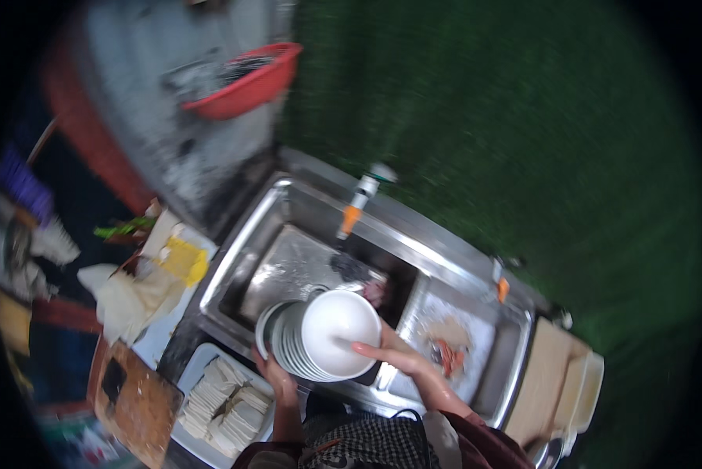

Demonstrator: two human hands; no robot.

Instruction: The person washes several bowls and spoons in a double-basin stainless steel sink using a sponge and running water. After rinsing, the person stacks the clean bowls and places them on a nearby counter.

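Note:
A stack of white bowls [321, 337] is held between my two hands over the near edge of the steel double sink [321, 196]. My left hand [278, 375] grips the stack's left end from below. On the other end, my right hand [395, 352] holds the last bowl, its thumb on the white surface. Dark and pinkish items [354, 272] lie in the left basin behind the bowls. In the right basin are reddish-orange scraps [449, 354] in cloudy water.
Taps with orange parts [351, 220] stand along the sink's back edge. A tub of folded pale cloths or sheets [228, 404] and a worn wooden board [137, 398] are at left. A red basket [245, 88] rests farther off. Trays [579, 393] stand at right.

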